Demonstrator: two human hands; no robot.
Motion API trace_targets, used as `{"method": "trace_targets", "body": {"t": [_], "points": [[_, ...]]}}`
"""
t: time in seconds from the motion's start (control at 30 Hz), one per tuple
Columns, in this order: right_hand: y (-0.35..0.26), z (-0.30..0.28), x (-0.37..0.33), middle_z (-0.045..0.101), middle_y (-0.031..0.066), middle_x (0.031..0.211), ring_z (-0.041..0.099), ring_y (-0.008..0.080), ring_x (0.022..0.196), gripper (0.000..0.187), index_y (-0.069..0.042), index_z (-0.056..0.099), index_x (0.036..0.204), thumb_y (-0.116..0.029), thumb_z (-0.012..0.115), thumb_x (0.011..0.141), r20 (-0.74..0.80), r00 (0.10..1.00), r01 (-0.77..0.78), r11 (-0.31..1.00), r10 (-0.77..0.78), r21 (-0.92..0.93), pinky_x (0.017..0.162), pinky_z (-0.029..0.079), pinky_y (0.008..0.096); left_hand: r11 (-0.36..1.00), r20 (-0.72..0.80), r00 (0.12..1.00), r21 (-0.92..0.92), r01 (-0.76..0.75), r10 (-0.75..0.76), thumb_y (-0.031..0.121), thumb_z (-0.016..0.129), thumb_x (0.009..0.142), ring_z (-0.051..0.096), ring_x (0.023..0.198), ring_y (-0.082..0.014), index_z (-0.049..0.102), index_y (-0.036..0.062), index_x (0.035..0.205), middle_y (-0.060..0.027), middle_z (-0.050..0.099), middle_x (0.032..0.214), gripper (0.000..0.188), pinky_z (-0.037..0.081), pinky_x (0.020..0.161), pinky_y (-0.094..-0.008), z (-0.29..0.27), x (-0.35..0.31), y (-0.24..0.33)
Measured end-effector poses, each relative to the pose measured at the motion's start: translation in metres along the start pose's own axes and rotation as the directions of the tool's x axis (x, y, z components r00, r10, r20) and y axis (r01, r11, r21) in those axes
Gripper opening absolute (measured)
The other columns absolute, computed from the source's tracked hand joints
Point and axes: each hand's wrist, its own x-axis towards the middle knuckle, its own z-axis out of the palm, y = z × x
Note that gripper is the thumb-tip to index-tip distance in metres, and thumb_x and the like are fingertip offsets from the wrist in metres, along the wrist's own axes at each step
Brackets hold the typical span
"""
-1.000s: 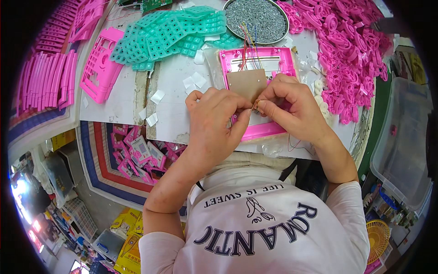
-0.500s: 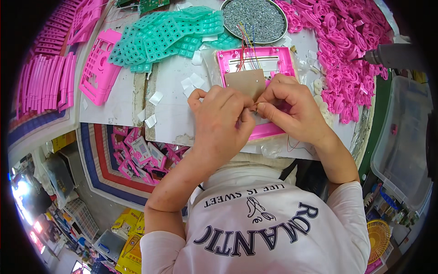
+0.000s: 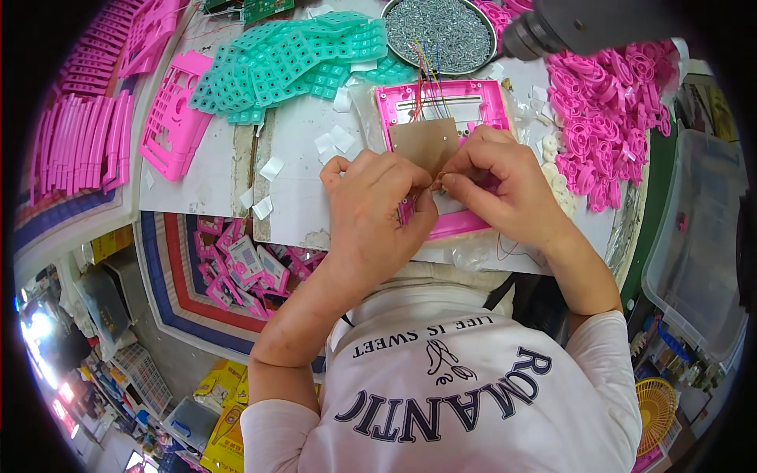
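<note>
Over a pink plastic housing (image 3: 465,225), my left hand (image 3: 374,205) and my right hand (image 3: 509,185) meet with their fingertips nearly touching. Each hand is closed in a pinch of thumb and finger. Whatever they pinch is tiny and mostly covered by the fingertips, at the near edge of a brown circuit board (image 3: 426,142). The board lies tilted inside the housing, flat side up. Thin red, yellow and blue wires (image 3: 426,75) rise from behind it toward the screw dish. My hands cover the housing's near left part.
Behind the housing stands a round dish of screws (image 3: 438,35). Teal rubber keypads (image 3: 292,63) are piled left of it, pink ring-shaped parts (image 3: 599,118) at right. A dark cylindrical tool (image 3: 583,27) hangs at upper right. White paper pieces (image 3: 270,169) and a pink panel (image 3: 175,118) lie left.
The dark tool at the right has swung up and left, toward the screw dish. My hands stay at the board's near edge, with only slight finger movement.
</note>
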Motion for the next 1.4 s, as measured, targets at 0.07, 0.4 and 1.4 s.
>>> {"method": "trace_targets", "body": {"t": [0.07, 0.4, 1.4], "points": [[0.000, 0.010, 0.002, 0.065, 0.0068, 0.084, 0.058, 0.0260, 0.081, 0.017, -0.005, 0.071, 0.094, -0.004, 0.075, 0.077, -0.139, 0.953, 0.214, 0.924, -0.268, -0.317, 0.065, 0.047, 0.0350, 0.997, 0.006, 1.000, -0.067, 0.030, -0.030, 0.006, 0.075, 0.075, 0.058, 0.079, -0.0200, 0.066, 0.0141, 0.085, 0.0028, 0.065, 0.082, 0.015, 0.030, 0.080, -0.0399, 0.001, -0.001, -0.001], [-0.011, 0.013, -0.029, 0.072, 0.0119, 0.101, 0.068, 0.0259, 0.074, 0.025, -0.004, 0.072, 0.103, 0.000, 0.075, 0.079, -0.106, 0.994, -0.001, 0.997, 0.010, 0.080, 0.063, 0.054, 0.0337, 0.993, -0.019, 1.000, -0.114, -0.021, 0.019, 0.000, 0.072, 0.083, 0.061, 0.070, -0.0138, 0.071, 0.0046, 0.092, -0.0036, 0.070, 0.085, 0.010, 0.044, 0.067, -0.0291, -0.003, -0.001, 0.010], [-0.023, 0.015, -0.035, 0.063, 0.0054, 0.100, 0.058, 0.0264, 0.096, 0.026, -0.005, 0.074, 0.100, -0.011, 0.068, 0.076, 0.261, 0.949, 0.290, 0.823, -0.180, -0.488, 0.074, 0.051, 0.0369, 0.995, 0.131, 0.991, -0.095, -0.019, 0.032, 0.001, 0.070, 0.084, 0.059, 0.078, -0.0298, 0.061, 0.0048, 0.112, -0.0100, 0.056, 0.089, 0.030, 0.049, 0.066, -0.0383, -0.011, 0.006, -0.017]]}}
